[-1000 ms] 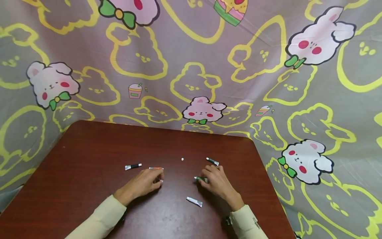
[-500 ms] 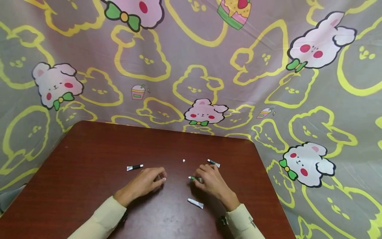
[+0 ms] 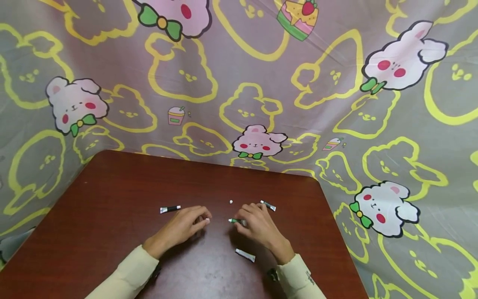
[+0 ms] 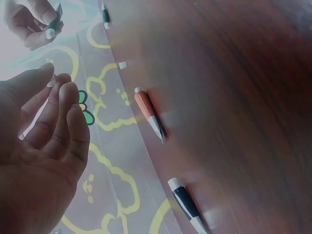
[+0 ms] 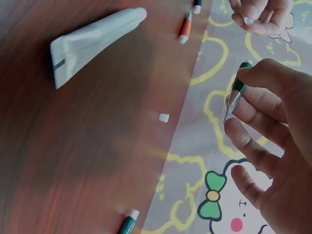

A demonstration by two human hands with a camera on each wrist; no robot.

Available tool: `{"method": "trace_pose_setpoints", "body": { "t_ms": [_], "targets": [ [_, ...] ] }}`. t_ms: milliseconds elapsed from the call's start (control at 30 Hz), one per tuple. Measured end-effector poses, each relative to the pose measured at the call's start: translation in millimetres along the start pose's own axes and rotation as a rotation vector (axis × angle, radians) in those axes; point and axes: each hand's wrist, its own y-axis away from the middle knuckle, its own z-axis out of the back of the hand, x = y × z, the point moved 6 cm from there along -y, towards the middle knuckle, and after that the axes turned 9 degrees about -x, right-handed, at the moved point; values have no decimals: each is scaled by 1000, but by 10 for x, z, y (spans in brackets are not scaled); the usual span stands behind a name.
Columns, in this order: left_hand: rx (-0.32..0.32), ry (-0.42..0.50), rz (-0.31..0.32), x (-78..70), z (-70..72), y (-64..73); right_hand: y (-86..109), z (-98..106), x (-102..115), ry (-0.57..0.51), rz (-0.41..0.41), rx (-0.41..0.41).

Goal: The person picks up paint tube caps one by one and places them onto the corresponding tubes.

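Note:
My left hand pinches a small white cap between thumb and fingertip. My right hand holds a small green paint tube between thumb and fingers, its white-tipped end pointing left toward the other hand. A short gap separates the two hands over the table. Beyond the left hand lies an orange tube, hidden behind that hand in the head view. Just past the right hand is a dark teal tube.
A white tube lies nearer the table's front, between the forearms. A black tube is at the left. Another loose white cap sits beyond the hands on the brown table. Patterned cloth hangs behind the table.
The right hand has moved left with the green tube, closer to the left hand. The left hand has risen slightly and now covers the orange tube in the head view.

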Motion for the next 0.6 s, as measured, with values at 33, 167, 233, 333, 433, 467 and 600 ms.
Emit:
{"method": "trace_pose_setpoints", "body": {
  "t_ms": [33,167,233,333,433,467,600],
  "targets": [
    [-7,4,0,-6,1,-5,-15,-5,11,-1,-1,2],
    [-12,12,0,-26,7,-16,-62,-16,58,1,-4,7],
    [-10,17,15,-32,10,-20,-81,-18,80,3,-5,9],
    [-15,33,43,-32,16,-28,-108,-21,108,-4,-5,9],
    [-25,44,63,-33,22,-37,-135,-18,143,-7,2,4],
    [-28,48,64,-34,23,-38,-143,-18,157,-8,5,3],
    [-38,49,49,-46,17,-37,-171,-27,207,-11,10,8]
  ]
}}
